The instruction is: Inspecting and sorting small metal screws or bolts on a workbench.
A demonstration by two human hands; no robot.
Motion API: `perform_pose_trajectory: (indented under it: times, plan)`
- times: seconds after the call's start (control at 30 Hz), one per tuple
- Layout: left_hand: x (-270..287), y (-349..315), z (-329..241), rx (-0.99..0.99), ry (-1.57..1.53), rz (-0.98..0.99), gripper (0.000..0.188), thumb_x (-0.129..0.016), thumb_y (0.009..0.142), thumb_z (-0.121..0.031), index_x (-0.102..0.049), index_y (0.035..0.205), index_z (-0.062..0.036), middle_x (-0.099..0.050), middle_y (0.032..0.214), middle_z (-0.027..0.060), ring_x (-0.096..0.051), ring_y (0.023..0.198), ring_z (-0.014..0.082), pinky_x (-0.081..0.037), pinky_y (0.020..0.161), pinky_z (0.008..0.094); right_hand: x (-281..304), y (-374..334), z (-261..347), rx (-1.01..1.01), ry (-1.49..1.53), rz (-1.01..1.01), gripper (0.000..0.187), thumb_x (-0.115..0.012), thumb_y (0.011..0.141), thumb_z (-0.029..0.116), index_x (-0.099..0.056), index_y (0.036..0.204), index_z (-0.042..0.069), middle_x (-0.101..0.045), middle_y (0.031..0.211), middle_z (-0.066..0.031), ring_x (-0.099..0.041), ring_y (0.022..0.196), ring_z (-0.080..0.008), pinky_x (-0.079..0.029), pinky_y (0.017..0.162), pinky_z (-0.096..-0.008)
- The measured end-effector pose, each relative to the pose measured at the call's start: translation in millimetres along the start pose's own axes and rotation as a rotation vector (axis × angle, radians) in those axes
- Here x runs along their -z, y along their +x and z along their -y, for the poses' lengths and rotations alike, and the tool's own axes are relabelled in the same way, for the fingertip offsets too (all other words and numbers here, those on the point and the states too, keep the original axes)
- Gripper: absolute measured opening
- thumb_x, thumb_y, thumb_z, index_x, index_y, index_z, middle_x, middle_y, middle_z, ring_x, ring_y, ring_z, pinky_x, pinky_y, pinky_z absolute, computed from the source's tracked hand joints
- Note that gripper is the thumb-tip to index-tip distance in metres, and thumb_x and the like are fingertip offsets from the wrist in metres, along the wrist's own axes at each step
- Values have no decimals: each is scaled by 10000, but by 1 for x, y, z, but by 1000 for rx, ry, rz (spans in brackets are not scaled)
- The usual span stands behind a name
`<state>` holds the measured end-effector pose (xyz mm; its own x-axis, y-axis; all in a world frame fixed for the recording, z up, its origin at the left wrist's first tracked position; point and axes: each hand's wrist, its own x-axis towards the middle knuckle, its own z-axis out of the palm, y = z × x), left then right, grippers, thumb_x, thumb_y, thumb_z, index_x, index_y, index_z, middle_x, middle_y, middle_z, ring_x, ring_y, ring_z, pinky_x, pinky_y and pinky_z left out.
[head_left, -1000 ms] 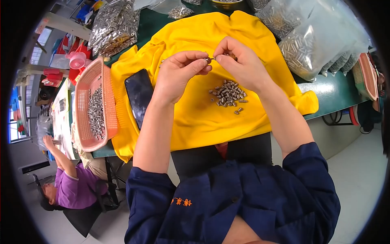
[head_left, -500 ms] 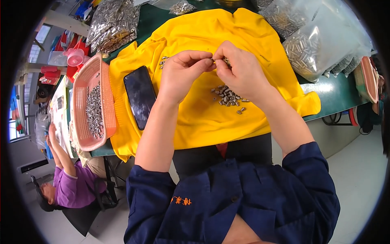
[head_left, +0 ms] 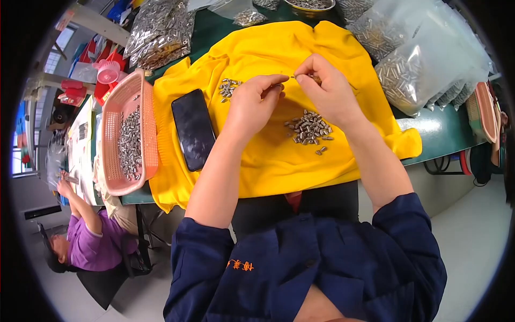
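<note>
Both my hands are raised over a yellow cloth (head_left: pixel 257 174), their fingertips close together but slightly apart. My left hand (head_left: pixel 256 103) is closed, thumb against fingers; whatever it pinches is hidden or too small to name. Between the thumb and forefinger of my right hand (head_left: pixel 331 92) a small metal piece (head_left: pixel 293 77) pokes out. More metal bits seem to show inside that hand's curled fingers. A pile of small cylindrical metal parts (head_left: pixel 310 127) lies on the cloth below my right hand. Beyond my left wrist is a smaller group of similar parts (head_left: pixel 227 89).
A black phone (head_left: pixel 193 130) lies left on the cloth, beside a pink basket (head_left: pixel 151 155) of metal parts. Bags of parts stand back left (head_left: pixel 161 33) and right (head_left: pixel 403 80); a metal bowl (head_left: pixel 310 7) is at the back. A person in purple (head_left: pixel 99 244) sits far left.
My fingertips have drawn apart, the left hand moving a little right and down. The view has shifted slightly, showing more of the back of the table.
</note>
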<state>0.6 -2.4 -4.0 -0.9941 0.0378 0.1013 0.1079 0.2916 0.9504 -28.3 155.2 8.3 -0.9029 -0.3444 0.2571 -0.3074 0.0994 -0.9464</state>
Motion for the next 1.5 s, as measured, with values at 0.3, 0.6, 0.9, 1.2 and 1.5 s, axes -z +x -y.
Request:
perform_pose_trajectory:
  times: [0.3,0.6,0.9,1.2,1.5]
  plan:
    - [3,2,1,145,-617,44,157,-515,797,-9,-554,948,15,-597,897,76,-587,803,156,-463,708,244,3,-1,5,-8,-8,39,75,-494,763,89,-485,788,19,-486,649,-17,-415,560,-80,-360,512,-220]
    - [5,-3,5,235,-954,154,159,-557,782,-14,-552,940,-7,-588,867,78,-584,794,170,-483,728,270,0,-4,13,-38,108,101,74,-490,761,79,-482,788,11,-506,669,-14,-455,597,-77,-379,534,-209]
    - [1,-3,3,146,-699,72,130,-568,765,10,-568,893,30,-602,838,97,-595,755,169,-483,714,261,-4,-9,8,205,-348,48,76,-469,758,94,-483,781,23,-533,631,-62,-539,591,-151,-414,536,-295]
    - [3,-22,-6,78,154,40,135,-586,717,-40,-616,847,-17,-615,788,52,-595,719,125,-459,663,230,21,6,-4,-137,292,-13,74,-486,792,111,-502,817,43,-458,652,29,-399,582,-38,-339,514,-178]
    - [51,17,-13,-86,745,-57,127,-566,720,-143,-624,795,-58,-612,796,104,-580,776,269,-458,694,333,12,5,5,-26,127,-66,56,-505,774,73,-500,813,33,-475,680,32,-390,573,-26,-339,508,-175]
